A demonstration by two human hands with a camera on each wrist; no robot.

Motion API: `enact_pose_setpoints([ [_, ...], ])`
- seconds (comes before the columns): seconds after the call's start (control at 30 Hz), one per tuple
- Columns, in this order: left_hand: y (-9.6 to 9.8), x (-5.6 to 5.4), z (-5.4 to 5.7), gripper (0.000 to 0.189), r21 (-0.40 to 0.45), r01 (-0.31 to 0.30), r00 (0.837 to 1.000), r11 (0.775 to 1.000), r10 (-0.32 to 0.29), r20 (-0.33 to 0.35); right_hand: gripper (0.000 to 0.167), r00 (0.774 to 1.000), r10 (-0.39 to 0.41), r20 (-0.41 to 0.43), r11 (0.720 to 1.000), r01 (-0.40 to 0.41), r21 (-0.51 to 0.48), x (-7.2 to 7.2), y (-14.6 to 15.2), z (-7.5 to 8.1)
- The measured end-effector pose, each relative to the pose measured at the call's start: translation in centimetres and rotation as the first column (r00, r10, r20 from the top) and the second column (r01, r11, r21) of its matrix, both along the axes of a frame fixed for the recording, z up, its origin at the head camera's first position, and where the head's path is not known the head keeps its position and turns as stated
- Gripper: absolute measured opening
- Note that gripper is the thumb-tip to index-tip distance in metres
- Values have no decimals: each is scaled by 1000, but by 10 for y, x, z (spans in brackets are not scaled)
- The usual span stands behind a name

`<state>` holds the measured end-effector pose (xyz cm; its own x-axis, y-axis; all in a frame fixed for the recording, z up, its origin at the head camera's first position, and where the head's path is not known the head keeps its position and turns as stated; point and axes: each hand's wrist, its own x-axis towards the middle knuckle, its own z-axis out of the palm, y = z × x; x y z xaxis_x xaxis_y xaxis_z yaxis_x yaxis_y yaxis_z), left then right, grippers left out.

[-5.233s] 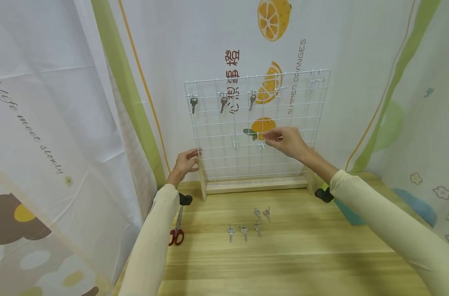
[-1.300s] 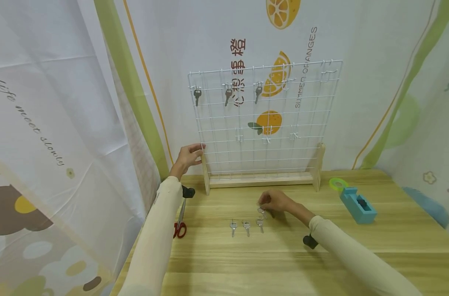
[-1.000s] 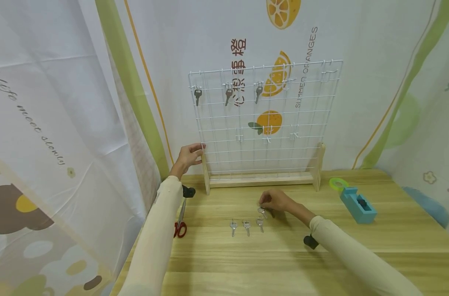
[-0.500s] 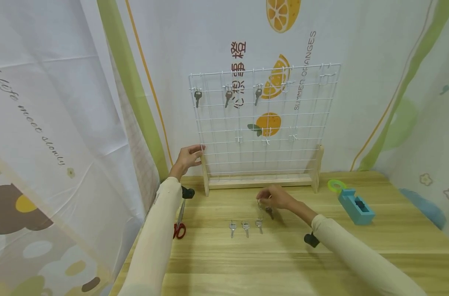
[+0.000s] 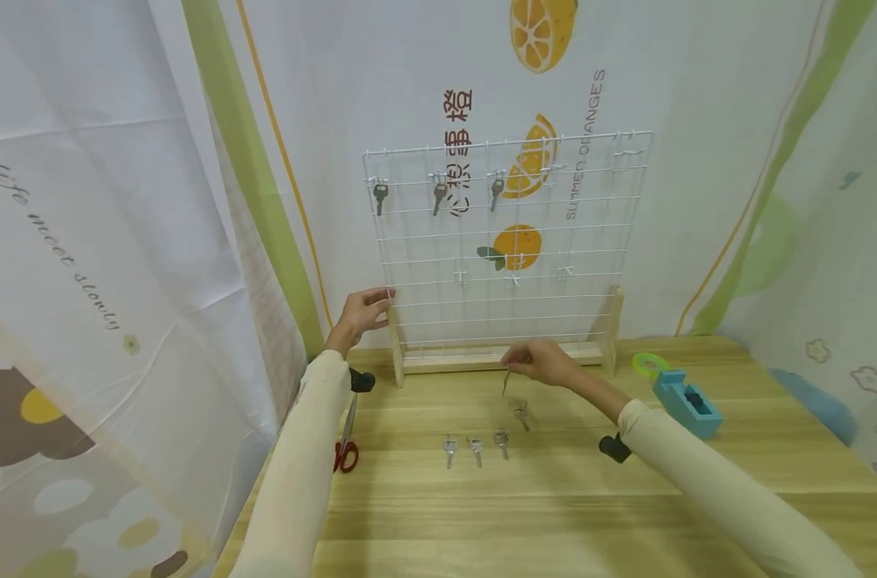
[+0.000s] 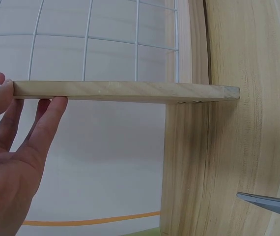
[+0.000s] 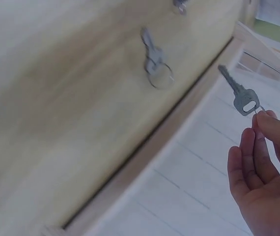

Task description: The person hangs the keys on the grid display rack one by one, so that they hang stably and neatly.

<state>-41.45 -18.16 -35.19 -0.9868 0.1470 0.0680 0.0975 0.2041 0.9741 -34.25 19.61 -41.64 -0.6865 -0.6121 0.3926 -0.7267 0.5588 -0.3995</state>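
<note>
A white wire grid rack (image 5: 424, 238) stands upright in a wooden base, with three keys (image 5: 380, 198) hanging from hooks in its upper row. My left hand (image 5: 364, 315) holds the rack's left wooden post (image 6: 115, 89), thumb on one side and fingers on the other. Between thumb and forefinger, my right hand (image 5: 542, 363) pinches the ring of a key (image 7: 245, 100), which hangs above the table before the rack. Several keys lie on the tabletop; one with a ring (image 5: 521, 415) is closest below the right hand, and three others form a row (image 5: 477, 449) nearer me.
Free white hooks (image 5: 513, 280) sit in the grid's lower row, with more at its upper right (image 5: 628, 156). Red-handled scissors (image 5: 347, 453) lie at the left. A blue tape dispenser (image 5: 689, 404) and a green tape roll (image 5: 649, 365) are on the right. Printed curtains surround the table.
My right hand came down from the grid's lower hooks to the table, pinched one key by its ring and has raised it. My left hand stays on the post.
</note>
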Motion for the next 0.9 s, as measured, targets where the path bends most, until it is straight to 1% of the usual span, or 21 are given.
enact_pose_setpoints([
  [0.2, -1, 3, 1, 39, -6, 2, 1000, 1000, -2, 0, 11, 998, -61, 17, 998, 61, 4, 3, 4, 33],
  [0.27, -1, 3, 1, 39, -10, 5, 1000, 1000, -5, -2, 11, 997, -79, 7, 997, 79, 3, 4, 4, 43],
  [0.43, 0, 4, 1, 39, -1, 8, 1000, 1000, -8, -7, 12, 997, -79, -20, 997, 79, -14, 7, 6, 69],
  [0.63, -1, 1, -1, 39, 10, 9, 1000, 1000, -9, -2, 11, 995, -94, -37, 996, 93, -13, 9, 8, 102],
  [0.9, -1, 0, -3, 40, 4, 24, 1000, 1000, -24, -11, 12, 981, -174, -87, 985, 172, -30, 9, 15, 144],
])
